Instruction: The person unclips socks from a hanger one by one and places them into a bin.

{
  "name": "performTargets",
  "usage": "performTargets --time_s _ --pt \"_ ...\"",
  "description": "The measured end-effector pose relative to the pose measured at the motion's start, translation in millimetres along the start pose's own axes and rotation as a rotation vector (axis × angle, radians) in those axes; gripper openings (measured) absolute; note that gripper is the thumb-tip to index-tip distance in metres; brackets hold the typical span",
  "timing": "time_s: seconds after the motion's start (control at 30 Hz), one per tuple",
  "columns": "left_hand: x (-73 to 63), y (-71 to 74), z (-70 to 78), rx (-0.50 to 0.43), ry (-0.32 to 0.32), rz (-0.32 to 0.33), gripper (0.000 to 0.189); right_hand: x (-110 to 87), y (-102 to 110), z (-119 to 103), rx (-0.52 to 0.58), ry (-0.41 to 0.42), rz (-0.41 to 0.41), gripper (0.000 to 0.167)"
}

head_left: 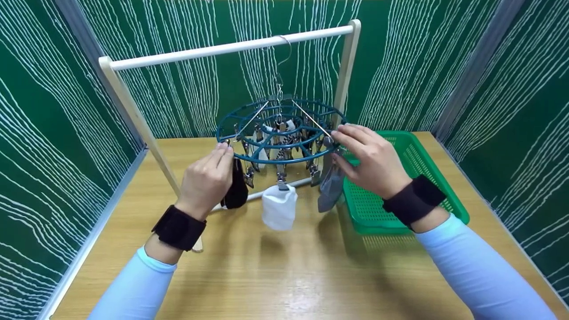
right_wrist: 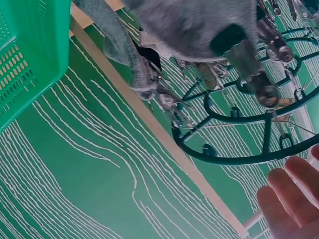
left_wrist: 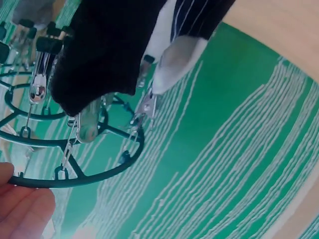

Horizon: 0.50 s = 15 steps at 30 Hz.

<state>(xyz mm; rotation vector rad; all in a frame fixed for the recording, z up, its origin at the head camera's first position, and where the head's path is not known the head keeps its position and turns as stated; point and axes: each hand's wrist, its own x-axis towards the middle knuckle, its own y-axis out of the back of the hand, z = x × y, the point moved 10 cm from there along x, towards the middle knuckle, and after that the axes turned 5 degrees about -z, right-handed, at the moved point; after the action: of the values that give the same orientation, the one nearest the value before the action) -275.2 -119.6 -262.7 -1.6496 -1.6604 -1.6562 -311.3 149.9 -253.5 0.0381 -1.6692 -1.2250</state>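
Note:
A round dark-green clip hanger [head_left: 266, 159] hangs by a metal hook from a white rail. My left hand [head_left: 206, 178] pinches its rim at the left, and the left wrist view shows the fingertips [left_wrist: 27, 209] on that rim. My right hand [head_left: 371, 158] is at the right rim with its fingers fairly straight; in the right wrist view the fingers [right_wrist: 281, 211] lie beside the rim, not curled round it. From the metal clips [head_left: 281, 171] hang a black sock [head_left: 235, 191], a white sock [head_left: 280, 209] and a grey sock [head_left: 330, 189]. More socks hang behind, partly hidden.
The white rail [head_left: 200, 52] is carried by a wooden stand with slanting posts [head_left: 138, 120]. A green perforated basket [head_left: 444, 191] stands on the wooden table [head_left: 284, 275] to the right. Green walls [head_left: 400, 66] with white streaks enclose the back and sides.

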Motion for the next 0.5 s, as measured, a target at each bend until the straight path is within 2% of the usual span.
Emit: performTargets --time_s 0.37,0.5 --pt "-6.1 -4.4 -18.1 -0.129 0.041 0.033 0.015 3.6 -5 4 0.002 -0.005 -0.031 0.033" --pt "-7.5 -5.3 -22.7 -0.175 0.085 0.027 0.016 4.9 -6 3 -0.010 0.016 -0.049 0.028"
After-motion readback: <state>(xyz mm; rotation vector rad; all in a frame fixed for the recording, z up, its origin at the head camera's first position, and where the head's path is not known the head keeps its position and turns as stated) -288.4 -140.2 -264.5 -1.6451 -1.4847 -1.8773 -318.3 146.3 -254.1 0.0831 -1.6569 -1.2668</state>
